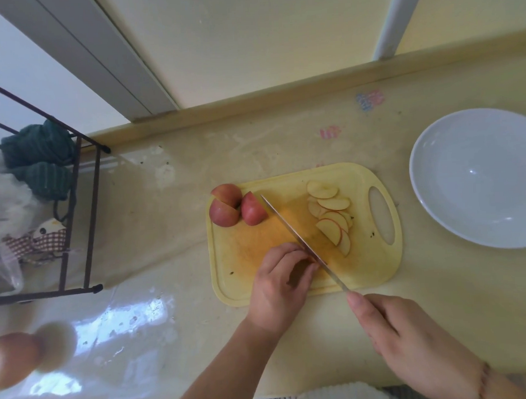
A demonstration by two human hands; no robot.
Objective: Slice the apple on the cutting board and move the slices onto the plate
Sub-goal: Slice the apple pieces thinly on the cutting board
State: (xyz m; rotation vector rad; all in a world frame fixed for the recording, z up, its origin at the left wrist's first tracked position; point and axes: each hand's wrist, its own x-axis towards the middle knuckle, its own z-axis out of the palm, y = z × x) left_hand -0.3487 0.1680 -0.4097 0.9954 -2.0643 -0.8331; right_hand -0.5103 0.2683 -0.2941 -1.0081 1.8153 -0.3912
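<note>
On the worktop (165, 203), the cutting board (242, 248) lies left of the plate (436, 191). Apple wedges (235, 208) sit at the board's far left, slices (331, 214) toward its right, the knife (300, 243) between them.

The left hand (279, 284) lies palm down, its fingers (300, 258) curled under, fingertips tucked toward the thumb, bare forearm running back toward the body. The right hand (403, 335) is closed in a grip, index finger (361, 308) extended forward, a band at the wrist.
</note>
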